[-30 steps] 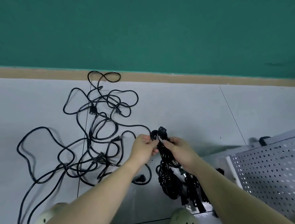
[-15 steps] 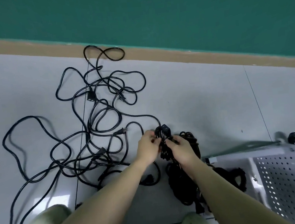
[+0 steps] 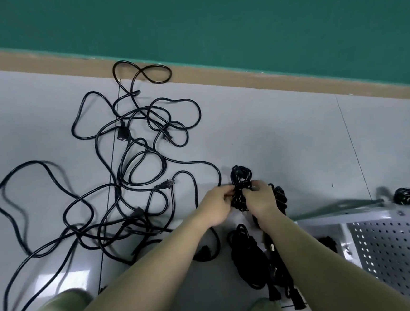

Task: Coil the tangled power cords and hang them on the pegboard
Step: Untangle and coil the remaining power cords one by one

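Both hands have dropped lower since 1 s ago, taking the coiled cord (image 3: 241,187) from chest-height down toward the floor (image 3: 284,143); looks like the wrap is being finished, my read. Left hand (image 3: 214,207) fingers curl round the loose tail at the coil's left side, right hand (image 3: 261,200) fingers pinch the bundle's middle. Tangled cords (image 3: 131,176) on the floor to the left look untouched, so most of the job remains. Pegboard (image 3: 400,245) now sits lower right, cut off by the frame edge; no pegs discernible. Finished bundles (image 3: 250,258) below the forearms are partly hidden, count unclear
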### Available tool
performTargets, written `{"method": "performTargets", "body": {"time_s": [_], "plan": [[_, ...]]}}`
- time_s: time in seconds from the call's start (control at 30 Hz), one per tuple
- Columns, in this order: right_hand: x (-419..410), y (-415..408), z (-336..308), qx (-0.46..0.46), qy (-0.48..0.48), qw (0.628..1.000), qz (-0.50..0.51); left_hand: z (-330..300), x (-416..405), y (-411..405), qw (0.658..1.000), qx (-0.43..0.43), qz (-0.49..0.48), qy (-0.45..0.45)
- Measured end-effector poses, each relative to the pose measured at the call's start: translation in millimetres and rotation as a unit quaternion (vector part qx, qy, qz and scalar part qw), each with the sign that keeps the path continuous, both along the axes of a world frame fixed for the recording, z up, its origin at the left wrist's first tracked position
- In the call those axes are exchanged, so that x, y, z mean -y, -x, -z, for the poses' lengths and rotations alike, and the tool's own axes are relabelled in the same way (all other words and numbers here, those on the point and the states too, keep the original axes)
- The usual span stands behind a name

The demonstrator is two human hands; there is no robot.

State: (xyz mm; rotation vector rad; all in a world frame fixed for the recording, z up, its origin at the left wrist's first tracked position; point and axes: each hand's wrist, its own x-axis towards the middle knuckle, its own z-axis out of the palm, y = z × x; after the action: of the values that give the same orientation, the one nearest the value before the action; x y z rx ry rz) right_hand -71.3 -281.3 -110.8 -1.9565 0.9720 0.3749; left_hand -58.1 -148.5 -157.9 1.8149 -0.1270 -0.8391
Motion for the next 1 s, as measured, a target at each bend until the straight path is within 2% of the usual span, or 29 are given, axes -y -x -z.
{"method": "performTargets", "body": {"time_s": [0.1,0.2,0.27,0.33,0.4,0.47,0.63,0.7,0.8,0.87,1.0], "plan": [[-3.9,-0.5,-2.5,0.006,0.019,1.0,0.003,-9.6,-9.0,-3.4,1.0,0.0,-0.009,-0.004],[-6.3,-3.2,-11.9,0.02,0.061,0.998,0.018,-22.2,-28.8,-12.0,0.996,0.024,-0.077,-0.036],[-8.2,-4.9,-18.5,0.052,0.087,0.995,0.016,-22.5,-51.0,-15.3,0.983,0.097,-0.114,-0.108],[-15.6,-7.1,-24.5,0.09,0.101,0.991,-0.014,-16.9,-78.2,-18.1,0.953,0.171,-0.148,-0.202],[-27.5,-9.3,-25.1,0.096,0.083,0.99,-0.057,-11.1,-102.7,-20.9,0.919,0.203,-0.155,-0.3],[-40.8,-8.5,-22.3,0.066,0.036,0.991,-0.112,-12.2,-115.6,-22.6,0.898,0.208,-0.113,-0.37],[-69.0,-5.4,-29.1,0.023,-0.01,0.973,-0.231,-25.8,-128.0,-30.3,0.893,0.147,-0.157,-0.396],[-76.3,-3.1,-35.7,0.006,-0.017,0.968,-0.252,-26.9,-137.7,-28.8,0.883,0.116,-0.131,-0.435],[-82.0,1.5,-42.7,0.01,-0.033,0.964,-0.262,-25.5,-153.8,-22.0,0.869,0.129,-0.083,-0.47],[-84.8,1.6,-52.6,0.017,-0.048,0.966,-0.253,-30.8,-160.0,-19.3,0.876,0.139,-0.07,-0.456],[-86.5,5.6,-81.7,0.012,-0.068,0.967,-0.244,-66.1,-162.1,-15.8,0.915,0.118,-0.095,-0.373]]}}
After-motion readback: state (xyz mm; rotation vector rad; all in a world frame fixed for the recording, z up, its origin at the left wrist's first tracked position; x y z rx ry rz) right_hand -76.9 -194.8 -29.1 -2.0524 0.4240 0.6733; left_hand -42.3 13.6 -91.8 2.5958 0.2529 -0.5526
